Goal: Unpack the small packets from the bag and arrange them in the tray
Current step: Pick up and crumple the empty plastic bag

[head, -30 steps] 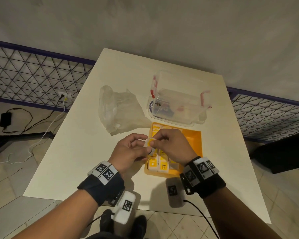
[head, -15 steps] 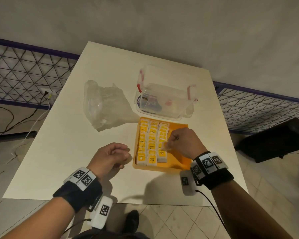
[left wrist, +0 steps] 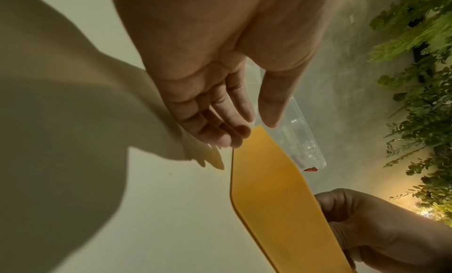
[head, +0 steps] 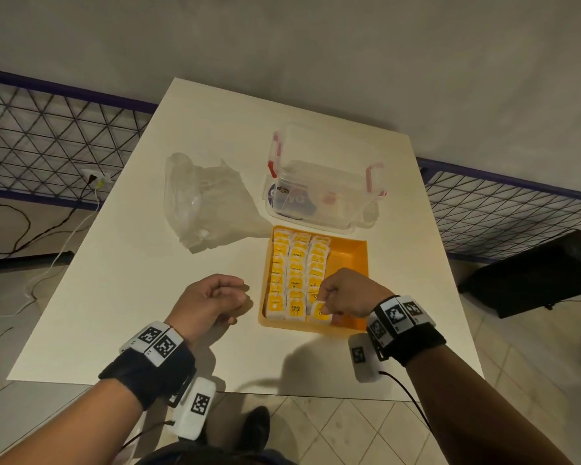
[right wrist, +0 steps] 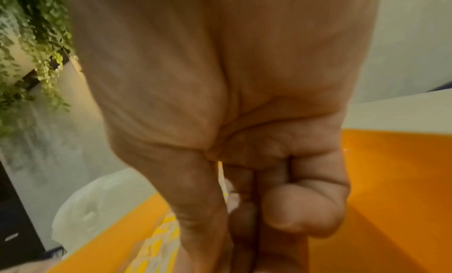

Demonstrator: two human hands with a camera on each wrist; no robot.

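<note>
Packets (head: 296,273) fill three columns in left part of orange tray (head: 349,251), centre of frame. Our right hand (head: 346,292) pinches one packet (head: 321,312) at tray's lower edge. Our left hand (head: 212,298) hangs loosely curled, holding nothing, just left of tray. Crumpled clear bag (head: 202,203) upper left; lidded clear box (head: 319,193) above tray.

A clear plastic lidded box with red clasps (head: 322,193) sits on the white table (head: 121,290), at twelve o'clock; green foliage (left wrist: 420,80) hangs beyond.
</note>
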